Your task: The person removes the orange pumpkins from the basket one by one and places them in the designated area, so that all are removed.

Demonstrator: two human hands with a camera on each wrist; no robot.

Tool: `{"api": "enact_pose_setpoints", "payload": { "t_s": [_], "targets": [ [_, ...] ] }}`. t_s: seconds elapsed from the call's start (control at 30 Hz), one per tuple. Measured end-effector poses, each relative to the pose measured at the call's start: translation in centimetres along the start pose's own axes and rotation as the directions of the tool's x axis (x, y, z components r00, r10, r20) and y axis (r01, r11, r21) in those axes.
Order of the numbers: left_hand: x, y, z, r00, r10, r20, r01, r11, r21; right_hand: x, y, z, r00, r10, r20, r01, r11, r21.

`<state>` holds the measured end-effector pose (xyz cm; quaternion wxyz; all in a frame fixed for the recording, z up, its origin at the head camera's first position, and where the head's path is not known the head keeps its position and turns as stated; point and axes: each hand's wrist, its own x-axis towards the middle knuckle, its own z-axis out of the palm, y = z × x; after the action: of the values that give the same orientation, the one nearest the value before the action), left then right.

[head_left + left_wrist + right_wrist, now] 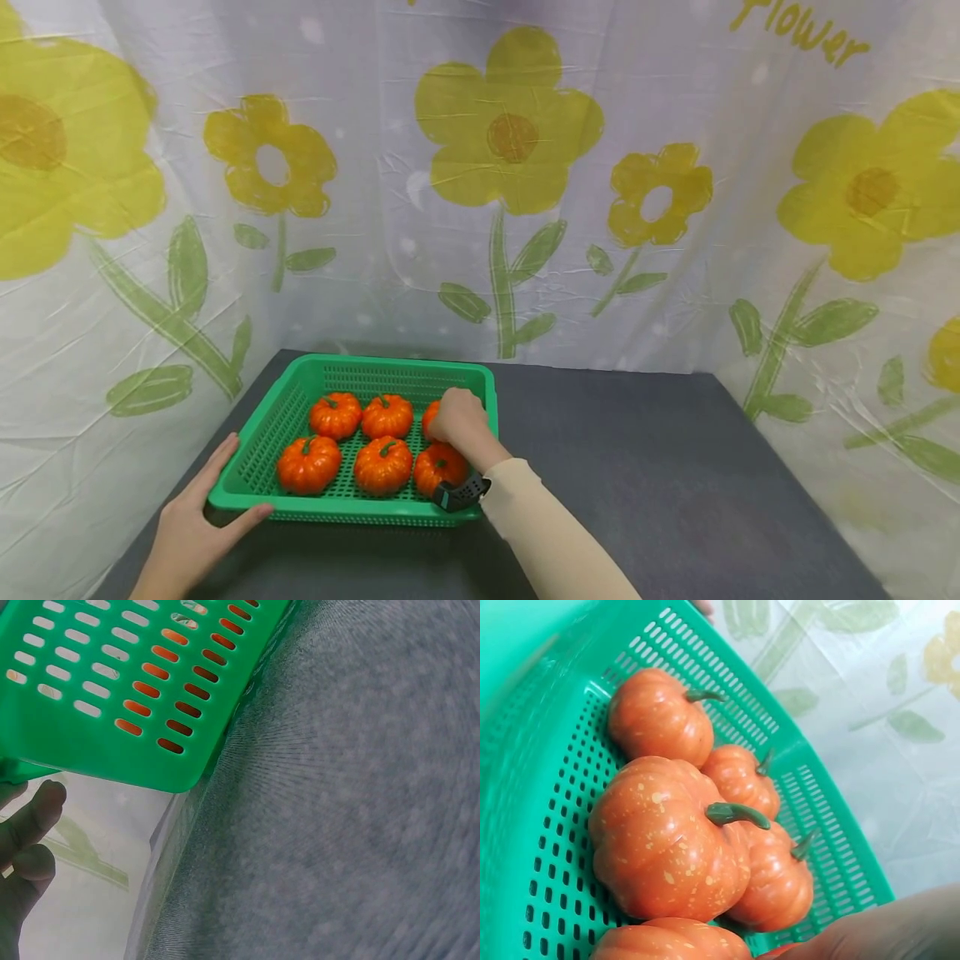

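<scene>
A green plastic basket with slotted sides holds several small orange pumpkins in two rows, each with a green stem. My right hand reaches in at the far right corner, fingers bent down over the back-row pumpkin and gripping it, hiding most of it. Below that wrist sits the front right pumpkin. A speckled pumpkin shows large in the right wrist view. At the basket's front left corner, my left hand is spread, thumb by the front rim and fingers along the left side.
The basket stands on a dark grey tabletop, toward its left side. White cloth printed with yellow flowers hangs behind the table and along both sides. A black watch band circles the right wrist, above the basket's front rim.
</scene>
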<state>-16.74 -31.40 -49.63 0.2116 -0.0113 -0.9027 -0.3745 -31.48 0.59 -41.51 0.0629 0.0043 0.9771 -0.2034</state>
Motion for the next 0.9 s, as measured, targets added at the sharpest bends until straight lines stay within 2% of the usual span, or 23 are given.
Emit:
{"api": "enact_pose_setpoints", "payload": {
  "t_s": [0.23, 0.6, 0.9],
  "targets": [
    [0.19, 0.18, -0.15, 1.000, -0.009, 0.017, 0.009, 1.000, 0.016, -0.15, 0.01, 0.14, 1.000, -0.004, 0.008, 0.004, 1.000, -0.026],
    [0.07, -0.40, 0.02, 1.000, -0.003, 0.003, 0.003, 1.000, 0.012, -0.26, 0.13, 0.11, 0.997, -0.043, -0.056, 0.047, 0.997, 0.068],
    [0.35, -0.28, -0.55, 0.995, -0.054, 0.088, 0.050, 0.998, 0.044, -0.81, 0.14, -0.59, 0.994, -0.039, -0.101, 0.057, 0.981, 0.187]
  ]
}}
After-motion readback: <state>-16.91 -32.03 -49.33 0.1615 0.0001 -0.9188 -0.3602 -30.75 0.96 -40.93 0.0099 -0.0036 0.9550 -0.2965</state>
